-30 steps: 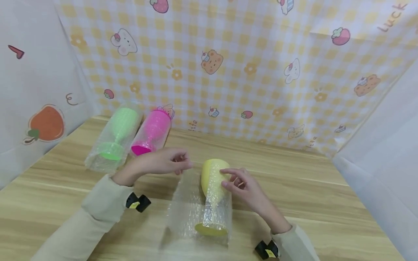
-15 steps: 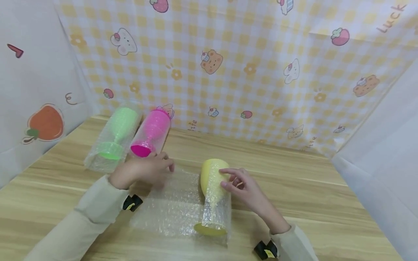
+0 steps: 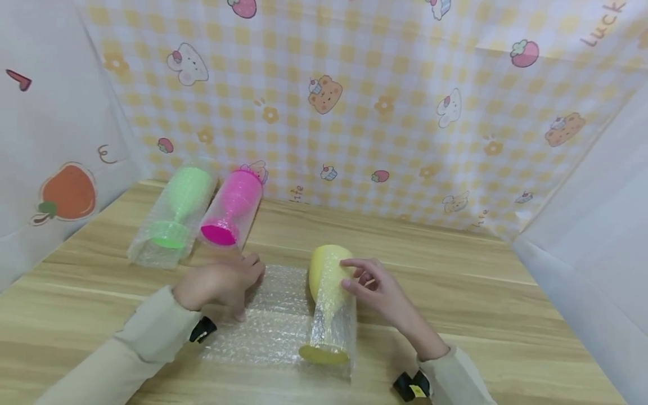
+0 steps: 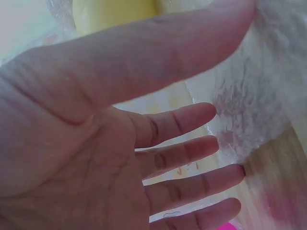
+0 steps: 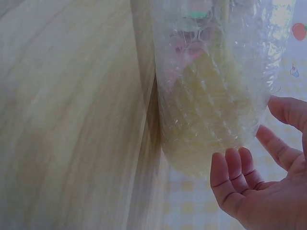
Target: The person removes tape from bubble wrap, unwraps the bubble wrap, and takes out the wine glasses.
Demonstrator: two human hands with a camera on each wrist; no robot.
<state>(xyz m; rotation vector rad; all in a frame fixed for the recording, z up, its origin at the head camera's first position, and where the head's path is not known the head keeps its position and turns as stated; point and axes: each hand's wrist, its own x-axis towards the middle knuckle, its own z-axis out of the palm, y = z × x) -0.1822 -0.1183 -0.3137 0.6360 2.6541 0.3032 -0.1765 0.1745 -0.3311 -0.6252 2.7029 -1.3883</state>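
The head camera looks forward and down across the table. Each wrist camera sits close, facing past the left hand or right hand. Head and right wrist share the yellow cup and cloth.

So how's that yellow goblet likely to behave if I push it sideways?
The yellow goblet would probably roll, since it lies on its side with a rounded bowl. The bubble wrap folded over it looks thin and pliable, so it should bend along. The narrow stem may be the weak spot, though the material can't be told.
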